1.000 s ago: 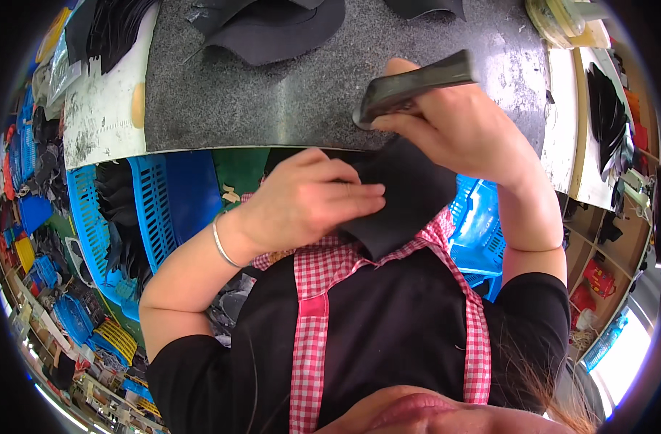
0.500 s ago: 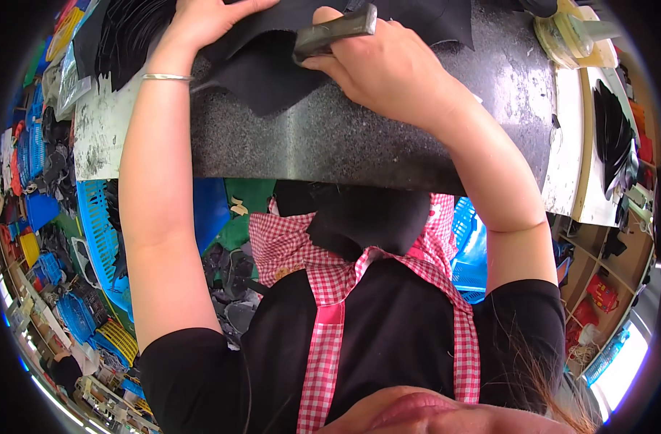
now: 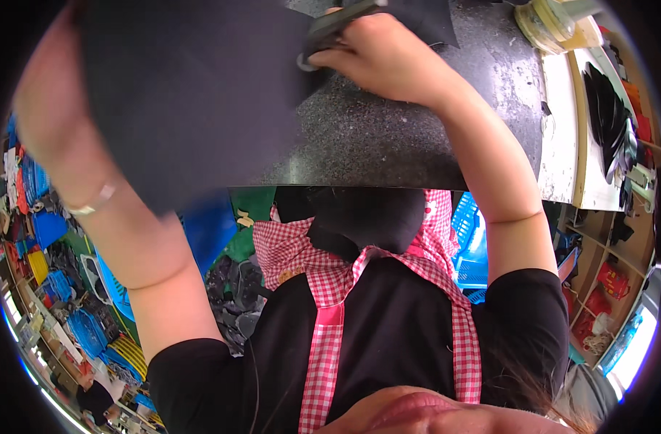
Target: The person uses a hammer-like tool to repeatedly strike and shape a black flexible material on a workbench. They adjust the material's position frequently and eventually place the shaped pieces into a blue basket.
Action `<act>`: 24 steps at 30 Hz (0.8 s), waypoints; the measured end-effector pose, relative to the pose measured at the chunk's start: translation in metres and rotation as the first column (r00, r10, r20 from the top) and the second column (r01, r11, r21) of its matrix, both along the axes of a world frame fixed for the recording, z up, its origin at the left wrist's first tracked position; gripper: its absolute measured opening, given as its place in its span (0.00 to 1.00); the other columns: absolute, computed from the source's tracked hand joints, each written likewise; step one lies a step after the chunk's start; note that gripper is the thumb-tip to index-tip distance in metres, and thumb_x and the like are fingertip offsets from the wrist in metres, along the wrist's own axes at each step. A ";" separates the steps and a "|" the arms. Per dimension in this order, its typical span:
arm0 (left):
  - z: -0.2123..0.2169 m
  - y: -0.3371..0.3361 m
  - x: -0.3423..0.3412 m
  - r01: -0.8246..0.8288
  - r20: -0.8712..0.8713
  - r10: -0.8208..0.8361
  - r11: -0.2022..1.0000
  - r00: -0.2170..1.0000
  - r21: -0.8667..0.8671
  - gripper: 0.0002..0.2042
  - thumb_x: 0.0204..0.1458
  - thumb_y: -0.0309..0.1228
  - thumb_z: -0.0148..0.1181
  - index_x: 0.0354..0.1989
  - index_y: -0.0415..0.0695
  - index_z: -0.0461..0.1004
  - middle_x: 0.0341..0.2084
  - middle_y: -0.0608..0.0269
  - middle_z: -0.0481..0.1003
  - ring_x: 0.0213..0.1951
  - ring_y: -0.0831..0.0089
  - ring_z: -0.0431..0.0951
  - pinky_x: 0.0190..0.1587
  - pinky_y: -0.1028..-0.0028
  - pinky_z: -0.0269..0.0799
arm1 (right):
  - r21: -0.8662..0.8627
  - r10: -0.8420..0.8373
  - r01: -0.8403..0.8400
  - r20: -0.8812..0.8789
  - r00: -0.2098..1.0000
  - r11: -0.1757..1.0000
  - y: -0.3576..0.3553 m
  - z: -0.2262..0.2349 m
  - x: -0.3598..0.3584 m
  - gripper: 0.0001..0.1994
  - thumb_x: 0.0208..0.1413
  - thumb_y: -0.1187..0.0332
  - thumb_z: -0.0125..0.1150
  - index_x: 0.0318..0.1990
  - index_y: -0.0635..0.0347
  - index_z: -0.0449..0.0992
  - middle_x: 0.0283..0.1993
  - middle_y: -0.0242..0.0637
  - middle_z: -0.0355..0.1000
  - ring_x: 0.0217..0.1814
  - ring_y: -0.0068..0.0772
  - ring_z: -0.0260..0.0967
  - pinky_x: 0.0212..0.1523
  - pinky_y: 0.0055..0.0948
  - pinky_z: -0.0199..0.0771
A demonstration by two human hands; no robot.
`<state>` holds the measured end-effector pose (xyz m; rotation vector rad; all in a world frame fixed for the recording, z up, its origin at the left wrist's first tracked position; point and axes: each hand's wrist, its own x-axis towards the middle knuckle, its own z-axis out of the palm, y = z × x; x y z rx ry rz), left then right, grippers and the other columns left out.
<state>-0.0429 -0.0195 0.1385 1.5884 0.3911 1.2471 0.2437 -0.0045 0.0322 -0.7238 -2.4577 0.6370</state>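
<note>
A large black sheet, perhaps leather [image 3: 193, 94], is raised close to view on the left, smeared by motion. My left hand [image 3: 52, 101] is at its left edge and holds it up; blur and the sheet hide the fingers. My right hand [image 3: 388, 58] is closed around a hammer [image 3: 338, 23], its grey metal head showing above the thumb and its handle hidden. Below the hammer is the dark speckled work slab [image 3: 388, 137]. Another black piece [image 3: 424, 18] lies on the slab beyond my right hand.
A pot with yellowish contents [image 3: 547, 25] stands at the far right. Black cut pieces [image 3: 605, 119] lie on the pale side surface. Blue baskets [image 3: 468, 246] are under the table, and a black piece [image 3: 367, 220] rests on my checked apron [image 3: 287, 242].
My left hand has swung left and toward me, lifting the black sheet off the slab. My right hand keeps the hammer in nearly the same place.
</note>
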 end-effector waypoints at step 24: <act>-0.136 -0.107 0.167 -0.344 -0.527 0.604 0.787 0.598 0.513 0.12 0.49 0.22 0.73 0.43 0.40 0.84 0.30 0.60 0.78 0.32 0.63 0.80 0.34 0.68 0.78 | -0.019 -0.265 0.283 0.302 0.916 0.959 -0.090 0.040 0.114 0.10 0.65 0.65 0.67 0.46 0.61 0.77 0.33 0.46 0.78 0.38 0.53 0.78 0.37 0.44 0.76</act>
